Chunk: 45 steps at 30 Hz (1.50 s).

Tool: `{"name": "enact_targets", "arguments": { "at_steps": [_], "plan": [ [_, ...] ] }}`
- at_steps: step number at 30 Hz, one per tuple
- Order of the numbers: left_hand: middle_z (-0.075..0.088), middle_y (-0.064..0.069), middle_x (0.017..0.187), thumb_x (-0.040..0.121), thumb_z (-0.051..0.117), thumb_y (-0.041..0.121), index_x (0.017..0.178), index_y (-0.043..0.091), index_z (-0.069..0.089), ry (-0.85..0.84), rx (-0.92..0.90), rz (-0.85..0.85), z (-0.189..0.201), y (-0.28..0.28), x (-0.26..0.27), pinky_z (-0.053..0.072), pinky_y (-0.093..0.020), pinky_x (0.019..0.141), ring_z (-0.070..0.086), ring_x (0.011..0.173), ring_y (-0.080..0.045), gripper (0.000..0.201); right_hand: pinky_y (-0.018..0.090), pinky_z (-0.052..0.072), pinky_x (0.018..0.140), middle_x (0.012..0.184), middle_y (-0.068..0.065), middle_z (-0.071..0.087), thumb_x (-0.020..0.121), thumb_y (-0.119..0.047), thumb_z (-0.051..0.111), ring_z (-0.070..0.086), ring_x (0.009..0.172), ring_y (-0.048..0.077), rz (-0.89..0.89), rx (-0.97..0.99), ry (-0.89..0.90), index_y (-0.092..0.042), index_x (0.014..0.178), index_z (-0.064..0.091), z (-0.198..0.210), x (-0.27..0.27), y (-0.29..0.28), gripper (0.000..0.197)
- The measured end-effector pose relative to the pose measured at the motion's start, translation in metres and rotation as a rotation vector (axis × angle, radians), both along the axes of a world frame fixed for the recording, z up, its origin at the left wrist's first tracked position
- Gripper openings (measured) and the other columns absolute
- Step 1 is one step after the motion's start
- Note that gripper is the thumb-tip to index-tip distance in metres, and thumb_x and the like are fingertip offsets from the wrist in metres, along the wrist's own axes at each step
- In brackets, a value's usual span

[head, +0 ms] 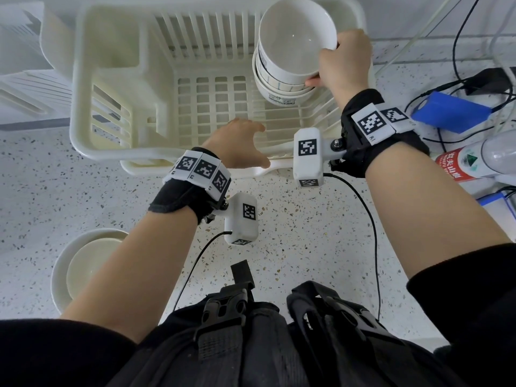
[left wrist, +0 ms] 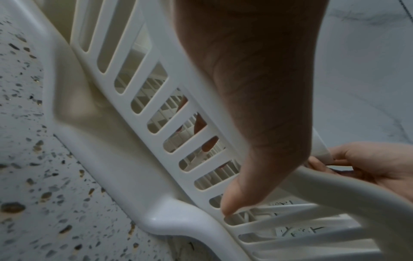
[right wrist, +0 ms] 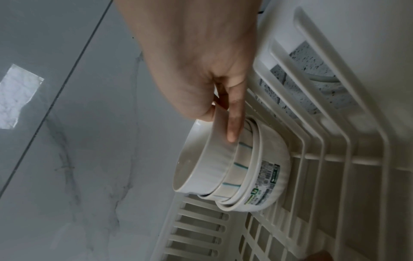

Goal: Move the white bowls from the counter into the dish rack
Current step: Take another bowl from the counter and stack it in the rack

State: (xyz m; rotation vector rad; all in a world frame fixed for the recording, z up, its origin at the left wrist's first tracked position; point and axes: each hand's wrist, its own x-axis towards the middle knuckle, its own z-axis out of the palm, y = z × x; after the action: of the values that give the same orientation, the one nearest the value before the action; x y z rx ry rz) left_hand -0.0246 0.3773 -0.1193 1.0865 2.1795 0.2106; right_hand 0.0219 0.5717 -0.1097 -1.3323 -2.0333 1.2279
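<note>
Right hand [head: 342,61] pinches the rim of the top white bowl [head: 296,37]: thumb inside the rim, index finger [right wrist: 233,121] laid straight down its outer wall. Bowl sits nested in a stack of bowls [right wrist: 252,174] under the grip, three visible: a ribbed one on top, one with blue stripes, and a bottom one with a barcode label. Stack is inside the dish rack [head: 111,88], in its far right corner, tilted onto the slatted floor below the hand.

Left hand [head: 240,145] grips the rack's near rim, fingers hooked over into the basket, thumb [left wrist: 232,199] on the outer slatted wall. Narrow hold, wrapped on the rim only.

More white bowls [head: 83,263] are on the speckled counter [head: 293,247], well behind the left hand, by the forearm; two nested, as far as visible.

To the right of the right wrist: blue box [head: 449,113], black cables [head: 458,37], clear bottle with red label [head: 480,160].
</note>
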Motion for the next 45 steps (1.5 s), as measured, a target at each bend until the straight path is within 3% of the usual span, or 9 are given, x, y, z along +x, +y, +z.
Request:
{"name": "enact_targets", "arguments": {
  "at_steps": [5, 10, 14, 17, 21, 25, 31, 38, 45],
  "plan": [
    [0.043, -0.002, 0.144, 0.074, 0.070, 0.036, 0.136, 0.019, 0.041, 0.056, 0.123, 0.026, 0.008, -0.010, 0.007, 0.035, -0.038, 0.107, 0.039, 0.132, -0.018, 0.070, 0.026, 0.059, 0.046, 0.119, 0.020, 0.058, 0.082, -0.013, 0.045, 0.069, 0.051, 0.020, 0.038, 0.008, -0.033, -0.004, 0.092, 0.054, 0.011, 0.013, -0.014, 0.016],
    [0.047, -0.004, 0.141, 0.078, 0.069, 0.029, 0.133, 0.015, 0.044, 0.115, 0.237, 0.078, 0.024, -0.032, 0.025, 0.036, -0.036, 0.108, 0.041, 0.130, -0.019, 0.062, 0.045, 0.061, 0.075, 0.113, 0.021, 0.061, 0.074, -0.023, 0.040, 0.069, 0.085, 0.033, 0.041, 0.073, -0.033, -0.007, 0.093, 0.054, 0.028, 0.040, -0.042, 0.028],
    [0.047, -0.006, 0.140, 0.082, 0.065, 0.026, 0.133, 0.012, 0.045, 0.170, 0.304, 0.122, 0.041, -0.056, 0.044, 0.032, -0.033, 0.109, 0.041, 0.130, -0.020, 0.057, 0.048, 0.057, 0.078, 0.099, 0.027, 0.067, 0.081, -0.010, 0.044, 0.066, 0.083, 0.038, 0.052, 0.145, 0.028, 0.006, 0.091, 0.065, 0.050, 0.066, -0.081, 0.029],
    [0.048, -0.007, 0.139, 0.083, 0.064, 0.024, 0.132, 0.012, 0.047, 0.199, 0.357, 0.167, 0.051, -0.077, 0.058, 0.031, -0.037, 0.112, 0.041, 0.130, -0.023, 0.053, 0.022, 0.056, 0.077, 0.094, 0.012, 0.073, 0.086, -0.005, 0.051, 0.067, 0.083, 0.022, 0.116, 0.176, 0.113, 0.000, 0.096, 0.070, 0.061, 0.082, -0.111, 0.022],
    [0.048, -0.007, 0.139, 0.083, 0.064, 0.023, 0.131, 0.012, 0.048, 0.176, 0.395, 0.231, 0.058, -0.107, 0.069, 0.034, -0.036, 0.110, 0.043, 0.129, -0.023, 0.052, 0.041, 0.059, 0.079, 0.086, 0.010, 0.074, 0.085, -0.003, 0.053, 0.071, 0.078, 0.024, 0.197, 0.141, 0.164, -0.002, 0.089, 0.073, 0.066, 0.096, -0.156, 0.020],
    [0.051, -0.011, 0.135, 0.084, 0.062, 0.023, 0.130, 0.011, 0.050, 0.170, 0.415, 0.303, 0.059, -0.153, 0.069, 0.036, -0.031, 0.102, 0.048, 0.123, -0.024, 0.049, 0.043, 0.061, 0.074, 0.074, 0.004, 0.069, 0.085, -0.001, 0.051, 0.069, 0.067, 0.022, 0.335, 0.058, 0.121, -0.001, 0.087, 0.072, 0.065, 0.101, -0.209, 0.021],
    [0.052, -0.013, 0.134, 0.087, 0.057, 0.019, 0.130, 0.013, 0.050, 0.157, 0.354, 0.406, 0.053, -0.242, 0.054, 0.036, -0.034, 0.100, 0.048, 0.122, -0.028, 0.044, 0.035, 0.062, 0.067, 0.093, 0.013, 0.073, 0.088, -0.001, 0.056, 0.069, 0.064, 0.020, 0.538, -0.078, -0.004, -0.004, 0.101, 0.069, 0.049, 0.089, -0.304, 0.018],
    [0.048, -0.017, 0.137, 0.091, 0.048, 0.009, 0.134, 0.010, 0.044, 0.138, 0.274, 0.508, 0.031, -0.334, 0.033, 0.040, -0.038, 0.098, 0.048, 0.123, -0.031, 0.044, 0.042, 0.056, 0.090, 0.100, 0.019, 0.073, 0.083, -0.005, 0.063, 0.069, 0.094, 0.030, 0.546, -0.031, -0.117, 0.003, 0.096, 0.072, 0.018, 0.076, -0.390, 0.017],
    [0.041, -0.019, 0.144, 0.092, 0.044, 0.010, 0.141, 0.005, 0.032, 0.083, 0.187, 0.576, 0.005, -0.379, 0.025, 0.033, -0.041, 0.107, 0.041, 0.131, -0.032, 0.050, 0.032, 0.055, 0.081, 0.105, 0.017, 0.069, 0.085, -0.003, 0.055, 0.065, 0.096, 0.029, 0.542, 0.017, -0.266, 0.004, 0.108, 0.065, -0.002, 0.066, -0.422, 0.025]
  ]
}}
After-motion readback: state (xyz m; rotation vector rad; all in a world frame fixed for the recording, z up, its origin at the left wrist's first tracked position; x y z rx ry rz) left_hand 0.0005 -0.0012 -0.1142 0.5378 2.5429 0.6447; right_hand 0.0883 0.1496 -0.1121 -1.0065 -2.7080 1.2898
